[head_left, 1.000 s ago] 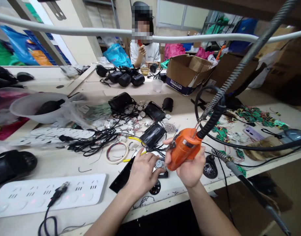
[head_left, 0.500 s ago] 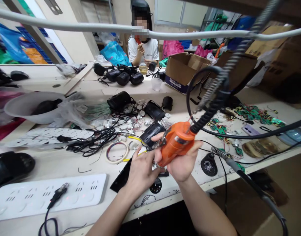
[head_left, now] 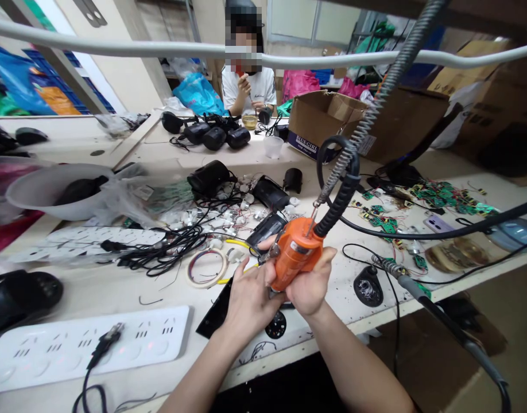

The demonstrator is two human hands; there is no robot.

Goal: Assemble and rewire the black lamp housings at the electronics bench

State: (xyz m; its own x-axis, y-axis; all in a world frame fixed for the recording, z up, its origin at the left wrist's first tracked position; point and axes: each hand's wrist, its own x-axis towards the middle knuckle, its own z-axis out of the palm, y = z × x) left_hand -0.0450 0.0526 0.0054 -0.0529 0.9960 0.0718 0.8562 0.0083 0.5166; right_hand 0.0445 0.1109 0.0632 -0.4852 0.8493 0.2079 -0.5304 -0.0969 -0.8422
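My right hand (head_left: 309, 287) is wrapped around an orange electric screwdriver (head_left: 298, 252), which hangs from a coil spring (head_left: 367, 129) and has a black cable at its top. The tool is tilted, its lower end down between my hands, with the bit hidden. Close against that end is my left hand (head_left: 251, 301), thumb and fingers bent together; what they grip is hidden. Under and beside the left hand lies a black plastic housing (head_left: 212, 312), partly covered. A small round black part with holes (head_left: 276, 325) rests just in front, near the table edge.
A white power strip (head_left: 95, 344) lies at the left front. Behind are a tape roll (head_left: 206, 268), black cables (head_left: 160, 246) and black housings (head_left: 270, 193). To the right are a soldering iron (head_left: 412, 287) and circuit boards (head_left: 444, 198). Across the table a person (head_left: 248, 86) works.
The orange screwdriver and my right hand have shifted slightly left, and the spring and cable above have swung left. My left hand stays by the tool's lower end.
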